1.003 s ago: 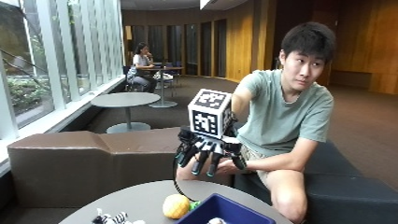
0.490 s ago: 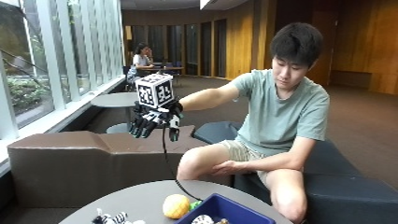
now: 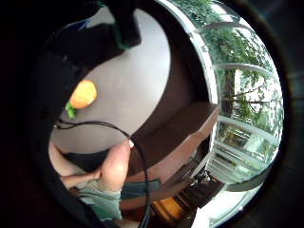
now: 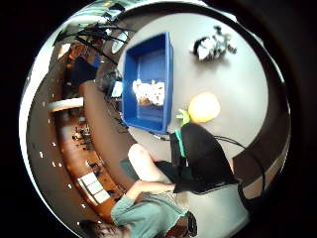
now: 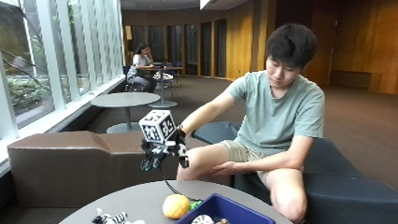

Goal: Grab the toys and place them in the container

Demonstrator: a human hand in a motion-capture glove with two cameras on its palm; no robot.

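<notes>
The gloved right hand (image 5: 163,151) is hanging above the bench (image 5: 143,200), fingers (image 5: 151,162) spread wide and holding nothing, the orange toy (image 5: 176,206) lying below them.

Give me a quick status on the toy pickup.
Gloved right hand open, empty, above the table. Yellow round toy beside blue plastic container; striped toy also out. One toy binned. Nothing blocking.

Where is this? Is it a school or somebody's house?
Probably a lounge or café area in a big public building, not a house: tall windows, several small round tables, long cushioned benches and wood-panelled walls.
</notes>
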